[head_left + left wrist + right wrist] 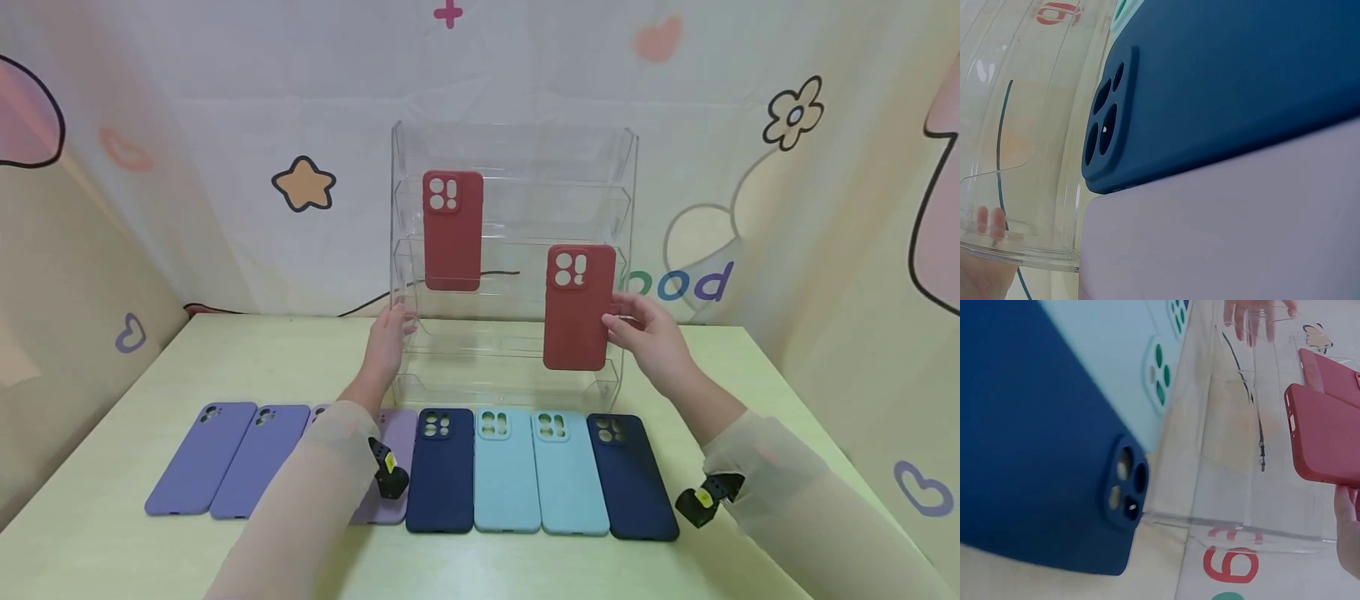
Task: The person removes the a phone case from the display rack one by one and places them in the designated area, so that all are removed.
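Observation:
My right hand (651,342) pinches a red phone case (576,329) by its right edge, thumb in front and fingers partly hidden. The case is upright before the right side of a clear tiered display rack (517,390); whether it touches a shelf I cannot tell. Another red phone case (453,246) stands upright in the rack's upper left. At the rack's left side, my left hand (384,346) grips the edge. Through the clear plastic in the left wrist view, two fingertips (997,222) show.
A row of phone cases lies before the rack: purple (202,458) and lilac (393,475) ones at left, then dark blue (440,475), two light blue (506,475) and dark blue (637,483). A dark cord (367,305) runs behind. A printed curtain (517,67) hangs at the back.

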The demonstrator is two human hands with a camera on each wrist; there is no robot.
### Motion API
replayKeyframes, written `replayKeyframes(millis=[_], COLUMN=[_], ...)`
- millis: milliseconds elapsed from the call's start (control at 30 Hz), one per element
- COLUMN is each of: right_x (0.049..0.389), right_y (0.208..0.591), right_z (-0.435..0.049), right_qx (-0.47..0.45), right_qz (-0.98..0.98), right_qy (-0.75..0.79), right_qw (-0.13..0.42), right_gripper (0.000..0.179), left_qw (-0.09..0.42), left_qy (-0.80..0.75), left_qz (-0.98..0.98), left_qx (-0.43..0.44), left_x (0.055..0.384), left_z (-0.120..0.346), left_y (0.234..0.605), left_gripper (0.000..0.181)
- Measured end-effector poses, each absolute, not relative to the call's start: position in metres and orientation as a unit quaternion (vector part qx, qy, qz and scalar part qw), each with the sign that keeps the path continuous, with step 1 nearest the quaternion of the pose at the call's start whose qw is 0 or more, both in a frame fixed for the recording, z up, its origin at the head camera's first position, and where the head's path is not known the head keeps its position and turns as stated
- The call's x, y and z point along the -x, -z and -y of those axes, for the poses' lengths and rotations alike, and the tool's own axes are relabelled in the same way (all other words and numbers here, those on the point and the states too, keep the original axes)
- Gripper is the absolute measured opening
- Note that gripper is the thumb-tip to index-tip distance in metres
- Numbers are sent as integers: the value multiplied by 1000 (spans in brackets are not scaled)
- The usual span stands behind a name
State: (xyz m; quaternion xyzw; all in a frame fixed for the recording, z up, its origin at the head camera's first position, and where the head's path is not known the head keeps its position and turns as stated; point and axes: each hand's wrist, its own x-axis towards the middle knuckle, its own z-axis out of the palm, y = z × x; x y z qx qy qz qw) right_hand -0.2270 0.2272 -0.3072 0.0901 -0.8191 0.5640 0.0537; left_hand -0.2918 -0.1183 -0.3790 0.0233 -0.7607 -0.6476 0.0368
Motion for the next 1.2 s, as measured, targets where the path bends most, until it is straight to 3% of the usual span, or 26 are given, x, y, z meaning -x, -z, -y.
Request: replayKeyframes(millis=[1200], right_x=[191], right_y=[320], right_z=[-272], right_qx=[-83], right_qz=[833], right_qy=[-544], right_qw=[64], right_gripper=[53], left_qw=[35], left_qy=[642], left_qz=[766], left_qx=[-31], left_x=[291], left_z=[118], left_y=[378], left_gripper=[52])
